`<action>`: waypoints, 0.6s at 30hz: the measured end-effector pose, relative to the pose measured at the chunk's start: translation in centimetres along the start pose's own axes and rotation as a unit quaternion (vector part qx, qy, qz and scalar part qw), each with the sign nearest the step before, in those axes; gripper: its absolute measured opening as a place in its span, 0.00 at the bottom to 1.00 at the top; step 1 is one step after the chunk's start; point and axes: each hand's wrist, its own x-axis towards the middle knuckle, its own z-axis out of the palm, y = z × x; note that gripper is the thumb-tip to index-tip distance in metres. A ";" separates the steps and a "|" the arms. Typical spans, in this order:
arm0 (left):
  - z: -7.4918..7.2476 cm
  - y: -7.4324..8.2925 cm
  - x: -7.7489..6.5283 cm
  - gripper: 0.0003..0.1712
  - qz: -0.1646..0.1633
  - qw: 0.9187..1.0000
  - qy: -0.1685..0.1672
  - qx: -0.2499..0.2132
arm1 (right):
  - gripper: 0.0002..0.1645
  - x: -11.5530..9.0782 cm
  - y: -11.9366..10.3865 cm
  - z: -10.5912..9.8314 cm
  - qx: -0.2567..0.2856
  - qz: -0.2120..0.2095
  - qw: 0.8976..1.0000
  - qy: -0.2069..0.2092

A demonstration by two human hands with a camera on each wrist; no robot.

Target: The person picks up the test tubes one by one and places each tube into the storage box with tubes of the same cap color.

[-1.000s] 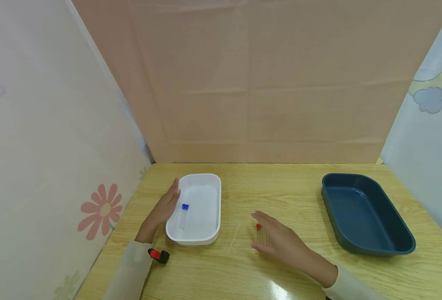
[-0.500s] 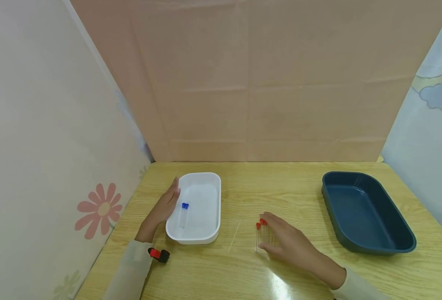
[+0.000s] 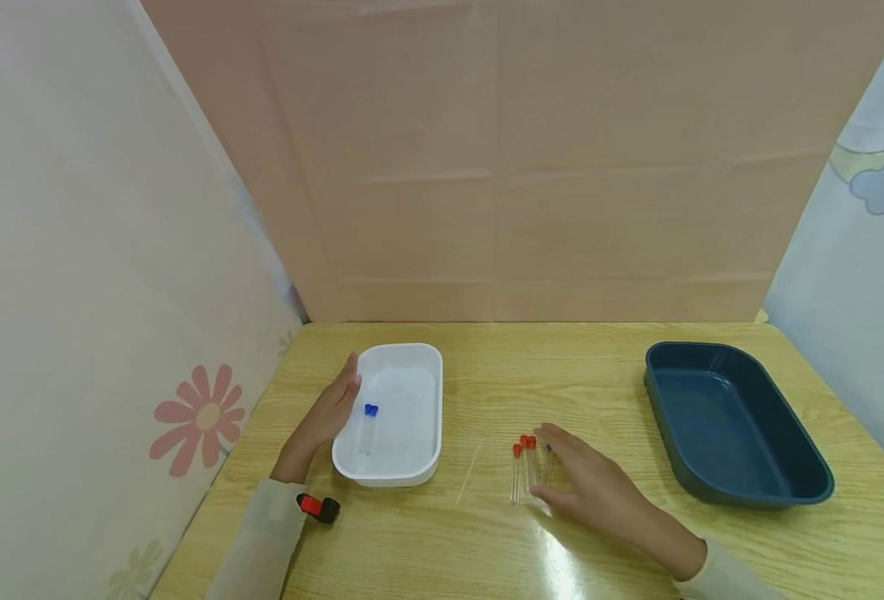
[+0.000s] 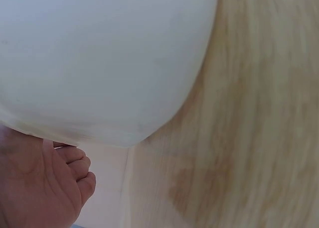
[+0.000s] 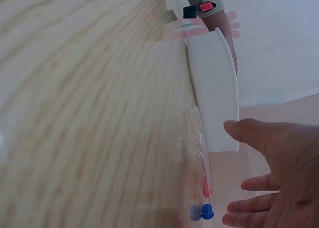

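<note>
My left hand (image 3: pixel 334 408) rests against the left side of the white tray (image 3: pixel 407 396), fingers fairly straight along its rim. Two clear tubes with blue caps (image 3: pixel 367 429) lie inside that tray. In the left wrist view the palm and bent fingertips (image 4: pixel 79 168) show beside the tray wall. My right hand (image 3: pixel 595 483) hovers over the table with thumb and fingers spread apart, holding nothing. Just left of it lie several clear red-capped tubes (image 3: pixel 516 475). A blue-capped tube (image 5: pixel 203 183) lies between its thumb and fingers, apart from them; in the head view it is partly hidden.
A dark blue tray (image 3: pixel 734 433) stands at the right of the wooden table (image 3: pixel 546 375). A thin pale line (image 3: pixel 470 471), unclear what, runs between the white tray and the tubes. A brown panel (image 3: pixel 524 208) closes the back, with patterned cloth at both sides.
My right hand has shifted a little to the right, uncovering the red-capped tubes and then part of a blue cap. My left hand and the white tray have stayed put.
</note>
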 end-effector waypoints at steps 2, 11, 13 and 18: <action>0.0 0.1 0.0 0.35 -0.002 1.000 -0.001 -0.002 | 0.50 -0.1 0.1 -0.1 -0.001 -0.001 1.000 -0.004; -0.1 -0.1 -0.1 0.37 0.004 1.000 -0.001 -0.002 | 0.53 -0.4 0.8 -0.5 -0.016 0.015 0.999 -0.026; -0.1 0.0 -0.1 0.38 0.006 1.000 -0.001 -0.002 | 0.55 -0.4 1.0 -0.5 -0.018 0.022 0.999 -0.034; -0.1 -0.1 -0.2 0.38 0.005 1.000 0.000 -0.002 | 0.58 -0.3 1.5 -0.4 -0.019 0.031 0.998 -0.054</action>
